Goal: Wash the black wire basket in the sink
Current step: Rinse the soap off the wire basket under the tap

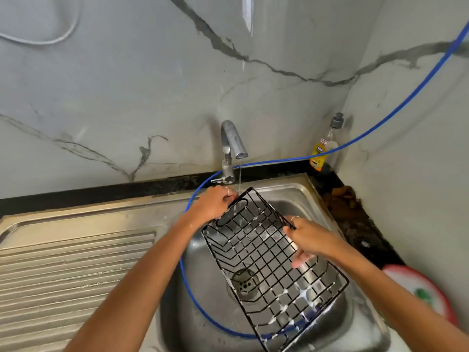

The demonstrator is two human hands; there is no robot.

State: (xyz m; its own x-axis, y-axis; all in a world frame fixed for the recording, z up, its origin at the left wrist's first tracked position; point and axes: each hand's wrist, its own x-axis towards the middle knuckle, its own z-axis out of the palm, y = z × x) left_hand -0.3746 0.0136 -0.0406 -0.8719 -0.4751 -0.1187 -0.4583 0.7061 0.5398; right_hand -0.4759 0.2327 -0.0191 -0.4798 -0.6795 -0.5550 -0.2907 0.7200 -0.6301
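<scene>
— Head view: where do we have the black wire basket (274, 262)?
— Tilted over the sink (299, 194), under the faucet (232, 146) stream. Our left hand (212, 204) grips its top corner; our right hand (311, 240) pinches its right edge.

In front of me a grey marble-patterned wall (127, 97) with dark veins rises behind a black stone tabletop (355, 214). A clear dish-soap bottle with a yellow label (321, 153) stands in the far right corner. A thin blue hose (380, 123) slants down across the right wall. At my right lies a red-rimmed round plate (429, 293). A ribbed steel draining board (76, 270) stretches to my left.
</scene>
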